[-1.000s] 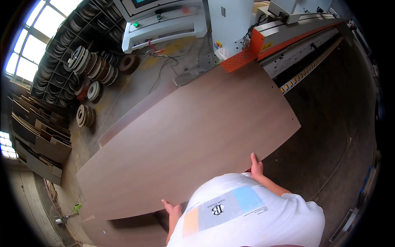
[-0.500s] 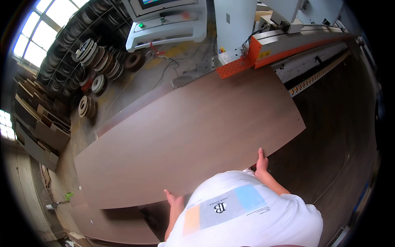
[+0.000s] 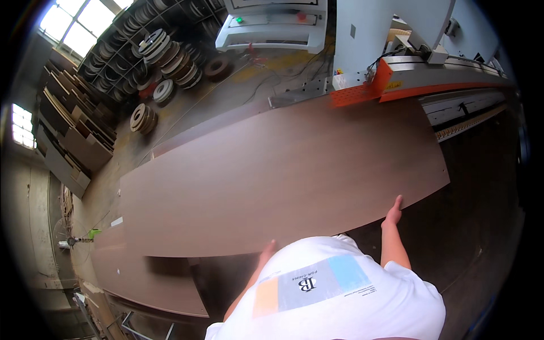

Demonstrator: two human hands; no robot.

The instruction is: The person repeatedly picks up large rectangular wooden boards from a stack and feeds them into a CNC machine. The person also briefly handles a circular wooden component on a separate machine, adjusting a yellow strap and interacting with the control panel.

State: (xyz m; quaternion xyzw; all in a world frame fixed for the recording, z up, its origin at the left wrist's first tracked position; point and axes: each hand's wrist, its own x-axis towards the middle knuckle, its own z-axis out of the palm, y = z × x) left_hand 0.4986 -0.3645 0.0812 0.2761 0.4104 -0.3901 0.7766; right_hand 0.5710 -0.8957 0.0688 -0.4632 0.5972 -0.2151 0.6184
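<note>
A long brown board panel (image 3: 272, 181) lies flat across the middle, its far right part reaching under the orange guard (image 3: 360, 93) of a machine. My right hand (image 3: 392, 215) grips its near edge toward the right end, thumb on the top face and fingers hidden below. Farther left on that same edge is my left hand (image 3: 268, 250), with the thumb side showing and the other fingers out of sight beneath the board or behind my white shirt. A second brown panel (image 3: 170, 289) sits lower down at the near left, partly covered by the first.
Beyond the panel stand a white control console (image 3: 272, 34) and the machine's white body (image 3: 362, 39). Rolls of edging (image 3: 170, 59) are piled at the far left, with more on a rack. Board offcuts (image 3: 85, 141) lean at the left. A roller rail (image 3: 470, 122) runs along the right.
The surroundings have shifted right in the view. The panel's left end now appears farther from me, and both hands, still on the near edge, appear farther right and a little higher.
</note>
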